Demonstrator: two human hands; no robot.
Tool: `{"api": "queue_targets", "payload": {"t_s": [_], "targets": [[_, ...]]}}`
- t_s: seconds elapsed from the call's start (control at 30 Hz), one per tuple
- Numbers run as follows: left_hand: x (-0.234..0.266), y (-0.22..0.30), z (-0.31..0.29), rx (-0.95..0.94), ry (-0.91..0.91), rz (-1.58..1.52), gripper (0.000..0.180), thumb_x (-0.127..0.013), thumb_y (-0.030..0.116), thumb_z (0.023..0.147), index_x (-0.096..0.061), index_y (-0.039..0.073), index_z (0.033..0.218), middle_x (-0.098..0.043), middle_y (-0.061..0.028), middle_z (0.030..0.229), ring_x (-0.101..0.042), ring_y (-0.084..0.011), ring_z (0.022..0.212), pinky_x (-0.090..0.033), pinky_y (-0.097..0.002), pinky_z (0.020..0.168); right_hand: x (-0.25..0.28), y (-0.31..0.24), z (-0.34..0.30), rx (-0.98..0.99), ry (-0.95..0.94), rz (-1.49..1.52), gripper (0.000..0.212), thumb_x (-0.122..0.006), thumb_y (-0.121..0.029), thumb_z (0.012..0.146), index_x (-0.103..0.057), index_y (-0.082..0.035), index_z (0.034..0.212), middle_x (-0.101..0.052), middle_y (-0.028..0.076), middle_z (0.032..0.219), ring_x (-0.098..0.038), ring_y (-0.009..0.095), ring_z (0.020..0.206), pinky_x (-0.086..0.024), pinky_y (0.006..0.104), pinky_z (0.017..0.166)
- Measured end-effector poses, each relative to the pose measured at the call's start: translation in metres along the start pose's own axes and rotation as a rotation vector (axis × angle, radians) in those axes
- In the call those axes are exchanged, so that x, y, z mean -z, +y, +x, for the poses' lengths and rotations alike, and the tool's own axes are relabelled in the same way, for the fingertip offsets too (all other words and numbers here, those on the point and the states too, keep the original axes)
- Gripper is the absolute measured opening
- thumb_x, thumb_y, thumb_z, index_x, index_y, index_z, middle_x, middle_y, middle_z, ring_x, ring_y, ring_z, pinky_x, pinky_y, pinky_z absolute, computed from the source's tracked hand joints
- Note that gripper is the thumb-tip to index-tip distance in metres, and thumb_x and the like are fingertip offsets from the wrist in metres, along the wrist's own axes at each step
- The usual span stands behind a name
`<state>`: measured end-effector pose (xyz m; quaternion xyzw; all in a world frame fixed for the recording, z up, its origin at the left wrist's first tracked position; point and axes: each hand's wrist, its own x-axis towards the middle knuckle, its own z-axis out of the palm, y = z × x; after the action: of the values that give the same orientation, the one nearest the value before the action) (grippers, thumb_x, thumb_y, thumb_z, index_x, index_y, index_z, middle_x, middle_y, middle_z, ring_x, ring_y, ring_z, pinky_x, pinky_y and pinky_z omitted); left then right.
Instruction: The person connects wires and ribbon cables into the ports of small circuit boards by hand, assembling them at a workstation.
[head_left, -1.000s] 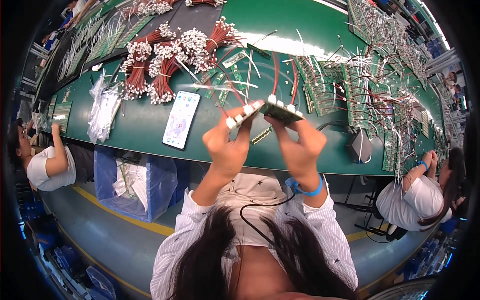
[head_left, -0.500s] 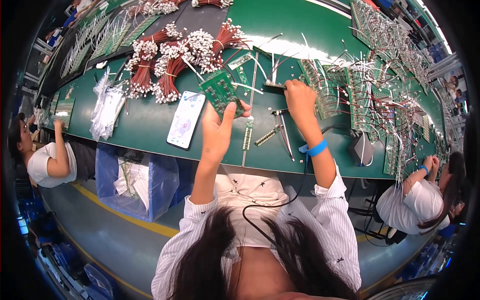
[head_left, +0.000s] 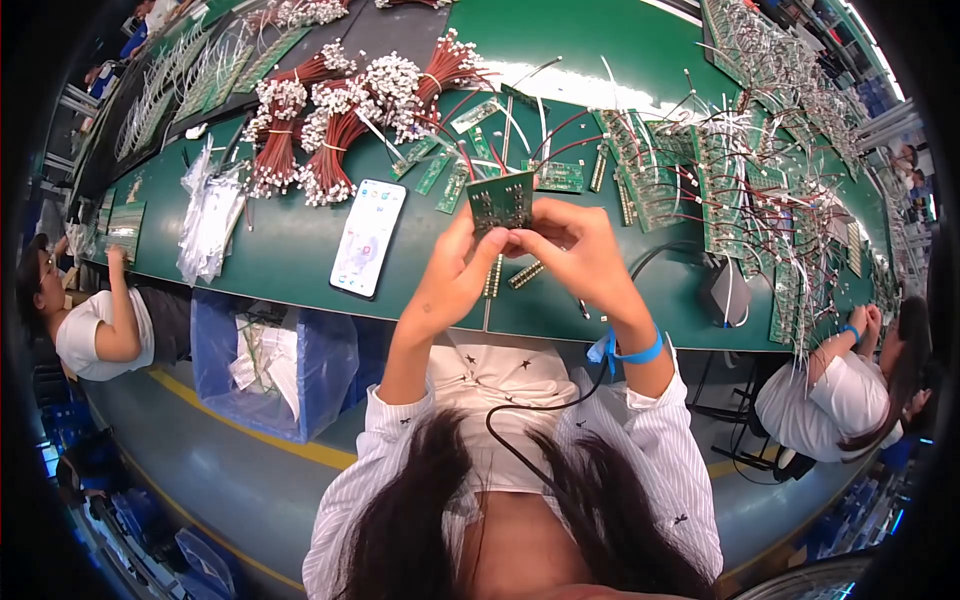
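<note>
Both of my hands hold one green circuit board [head_left: 502,203] over the bench's near middle, tilted up, with red wires rising beside it. My left hand [head_left: 455,262] is closed on its left side and lower edge, thumb on the near face. My right hand [head_left: 572,250] grips the lower right, its thumb meeting the left one; the fingers behind the board are hidden. Small green boards [head_left: 452,186] lie just beyond and to the left, and another wired board [head_left: 558,177] lies to the right. A narrow strip board [head_left: 527,275] shows below my right hand.
Bundled red wires with white connectors [head_left: 340,130] lie at the back left. A phone [head_left: 367,240] and plastic bags [head_left: 212,215] are left of me. Wired boards [head_left: 725,190] crowd the right, near a black box [head_left: 724,296]. A blue-lined bin [head_left: 325,370] stands below. Co-workers sit both sides.
My right hand has come left and nearer to grip the board. The left hand has shifted right, turning the board more upright. Several small boards now lie where my left hand's board was.
</note>
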<state>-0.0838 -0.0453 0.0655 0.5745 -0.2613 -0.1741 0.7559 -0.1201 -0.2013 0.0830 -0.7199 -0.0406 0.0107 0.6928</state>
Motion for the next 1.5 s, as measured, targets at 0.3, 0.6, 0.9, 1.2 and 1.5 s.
{"api": "queue_targets", "payload": {"t_s": [0.3,0.6,0.9,1.2,1.5], "targets": [[0.005,0.007,-0.009,-0.009,-0.161,0.353,0.039,-0.037,0.0,0.091,-0.03,-0.005,0.129,-0.044,-0.0185,0.13,-0.045,-0.0255,0.118,-0.034,-0.0365,0.099,0.008,-0.01,-0.01,0.132,-0.061,-0.218,0.017,-0.058,0.001,0.08,-0.059,0.004,0.097,-0.065,0.014,0.081,-0.066,0.02,0.077,-0.052,0.0289,0.069],[0.002,0.003,-0.009,0.013,-0.121,0.43,0.032,-0.039,-0.003,0.09,-0.04,-0.006,0.121,-0.052,-0.0181,0.121,-0.053,-0.0243,0.109,-0.042,-0.034,0.092,0.004,-0.01,-0.016,0.293,0.009,-0.378,0.018,-0.059,0.005,0.079,-0.06,0.004,0.096,-0.065,0.011,0.079,-0.066,0.016,0.074,-0.052,0.0259,0.064],[-0.007,-0.004,-0.012,-0.16,0.031,0.381,0.034,-0.044,-0.007,0.084,-0.046,-0.002,0.117,-0.064,-0.016,0.094,-0.059,-0.0138,0.067,-0.046,-0.0244,0.06,-0.01,0.006,-0.025,0.525,0.298,-0.611,0.024,-0.066,0.0,0.073,-0.061,-0.002,0.097,-0.063,0.015,0.076,-0.061,0.027,0.058,-0.046,0.0316,0.049],[-0.016,0.008,-0.024,-0.222,0.019,0.46,0.024,-0.04,-0.007,0.088,-0.043,-0.006,0.112,-0.055,-0.0229,0.115,-0.056,-0.0285,0.105,-0.045,-0.035,0.088,-0.019,0.005,-0.038,0.485,0.398,-0.547,0.024,-0.065,0.003,0.073,-0.06,-0.001,0.096,-0.063,0.014,0.078,-0.063,0.027,0.063,-0.048,0.0311,0.053],[-0.005,0.019,-0.025,-0.067,-0.221,0.464,0.039,-0.038,-0.013,0.083,-0.041,-0.007,0.121,-0.05,-0.0208,0.124,-0.056,-0.0299,0.106,-0.044,-0.0338,0.088,-0.003,-0.013,-0.038,0.315,-0.025,-0.452,0.021,-0.06,0.004,0.075,-0.059,0.0,0.096,-0.063,0.018,0.081,-0.063,0.033,0.069,-0.048,0.0354,0.057]]}}
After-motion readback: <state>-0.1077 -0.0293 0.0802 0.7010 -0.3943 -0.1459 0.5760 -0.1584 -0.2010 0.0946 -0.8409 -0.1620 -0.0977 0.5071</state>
